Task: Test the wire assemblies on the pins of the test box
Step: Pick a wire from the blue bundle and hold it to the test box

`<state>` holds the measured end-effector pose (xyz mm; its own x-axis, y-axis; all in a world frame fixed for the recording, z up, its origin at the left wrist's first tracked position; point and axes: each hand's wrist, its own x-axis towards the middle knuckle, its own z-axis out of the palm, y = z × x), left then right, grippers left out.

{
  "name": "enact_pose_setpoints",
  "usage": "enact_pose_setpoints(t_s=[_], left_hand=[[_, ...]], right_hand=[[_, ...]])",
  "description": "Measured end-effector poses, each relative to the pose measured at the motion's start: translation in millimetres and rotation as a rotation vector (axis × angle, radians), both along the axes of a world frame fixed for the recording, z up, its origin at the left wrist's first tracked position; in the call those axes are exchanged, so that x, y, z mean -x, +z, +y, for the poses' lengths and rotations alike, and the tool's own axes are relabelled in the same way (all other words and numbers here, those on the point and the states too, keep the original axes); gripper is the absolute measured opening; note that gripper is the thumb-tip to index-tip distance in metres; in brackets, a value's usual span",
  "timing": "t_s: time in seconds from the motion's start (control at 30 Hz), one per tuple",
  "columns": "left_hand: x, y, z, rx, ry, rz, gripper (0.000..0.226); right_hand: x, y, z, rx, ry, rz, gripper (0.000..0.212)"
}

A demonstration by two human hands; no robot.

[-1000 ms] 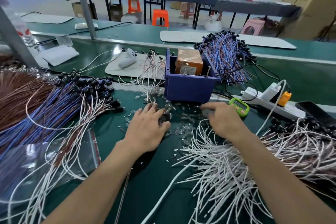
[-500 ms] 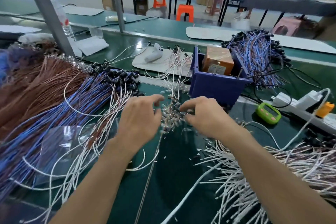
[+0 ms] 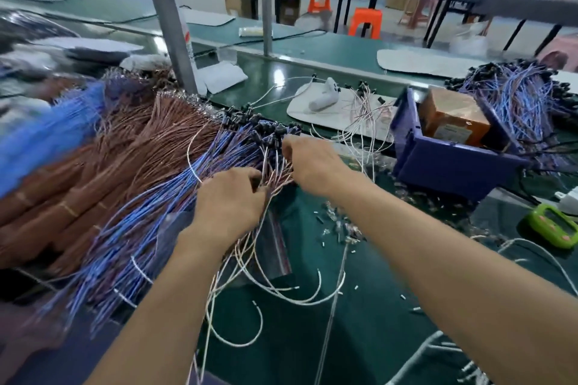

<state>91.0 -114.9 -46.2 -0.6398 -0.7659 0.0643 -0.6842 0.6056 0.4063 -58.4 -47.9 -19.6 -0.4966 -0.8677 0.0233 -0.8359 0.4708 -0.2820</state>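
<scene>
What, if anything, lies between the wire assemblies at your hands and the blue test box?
Nothing solid. The left hand and right hand are on the wire assemblies; only loose wires and scattered small bits lie on the table before the blue test box.

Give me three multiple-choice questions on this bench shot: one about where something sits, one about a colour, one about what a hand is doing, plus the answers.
1. Where is the orange-brown box?
A) in the blue bin
B) on the white pad
C) under the wires

2. What colour is the small device at the right edge?
A) white
B) green
C) purple

3. The left hand has its fingers:
A) flat on bare mat
B) round the box
C) curled into the wire pile

Answers:
1 A, the bin's walls surround the box.
2 B, its casing is bright green.
3 C, the fingertips disappear among blue and brown wires.
</scene>
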Motion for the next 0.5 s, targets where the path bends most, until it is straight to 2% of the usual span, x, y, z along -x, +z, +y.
enact_pose_setpoints(t_s=[0.1,0.2,0.37,0.5], left_hand=[[12.9,-1.2,3.4,-0.02,-0.114,0.173,0.059],[26.2,-9.4,8.3,-0.014,-0.266,0.187,0.076],[21.8,-32.6,-2.0,0.064,-0.324,0.218,0.042],[21.1,-37.3,-6.0,-0.039,-0.239,0.243,0.038]], right_hand=[[3.0,-8.1,-3.3,-0.068,0.064,0.028,0.022],[0.8,-8.2,3.6,0.008,0.061,0.045,0.008],[7.1,11.4,17.6,0.016,0.009,0.189,0.018],[-4.7,27.5,23.0,0.115,0.115,0.251,0.034]])
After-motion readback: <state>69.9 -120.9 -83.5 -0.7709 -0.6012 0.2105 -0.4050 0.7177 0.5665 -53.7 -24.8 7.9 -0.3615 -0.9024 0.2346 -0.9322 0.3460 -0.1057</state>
